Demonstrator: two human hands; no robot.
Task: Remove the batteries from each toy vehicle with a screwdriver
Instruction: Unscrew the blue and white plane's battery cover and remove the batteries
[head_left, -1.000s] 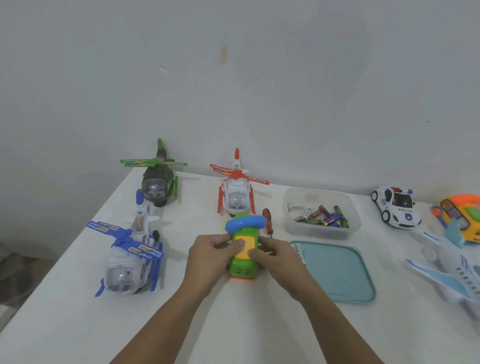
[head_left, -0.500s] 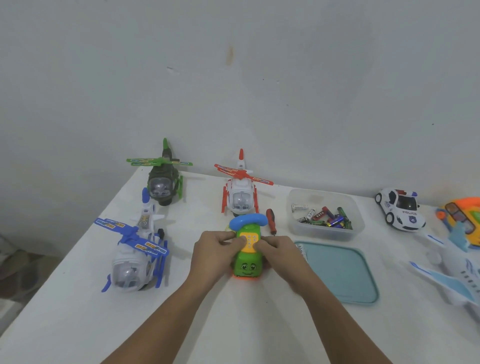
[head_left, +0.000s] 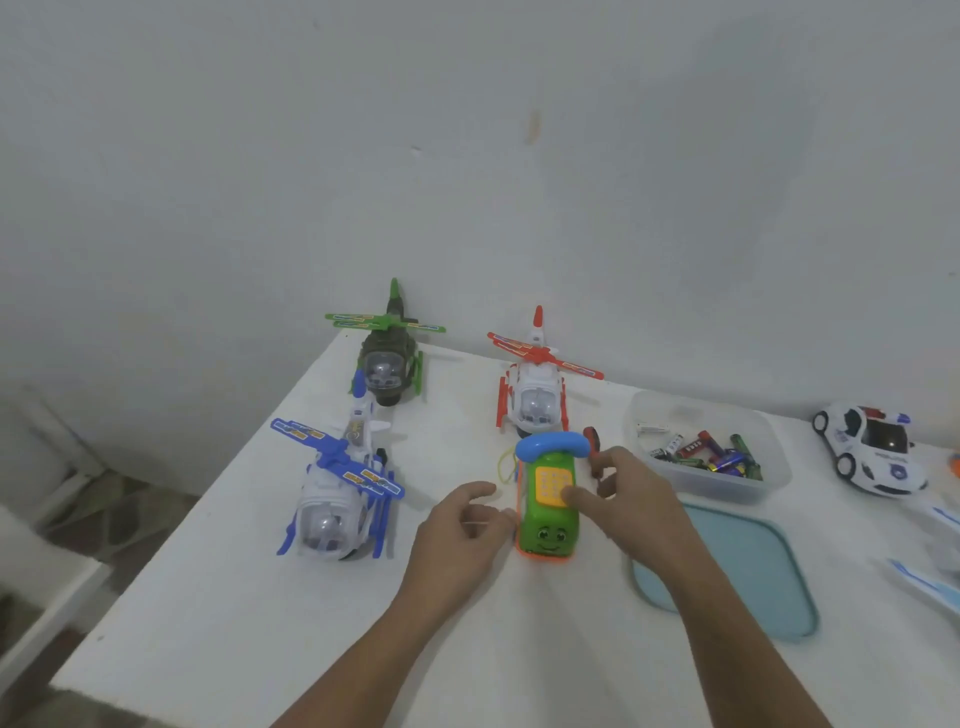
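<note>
Head view: your left hand (head_left: 457, 525) rests loosely curled and empty just left of the green phone toy (head_left: 545, 519), right hand (head_left: 631, 501) thumb on its keypad, fingers at the screwdriver (head_left: 592, 441) behind its right corner, grip unclear.

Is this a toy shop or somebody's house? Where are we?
Most likely a room in someone's home, set up as a little toy-fixing spot. A plain white table is pushed against a bare wall, toy helicopters stand on it, and a clear tub holds loose batteries near a screwdriver.
</note>
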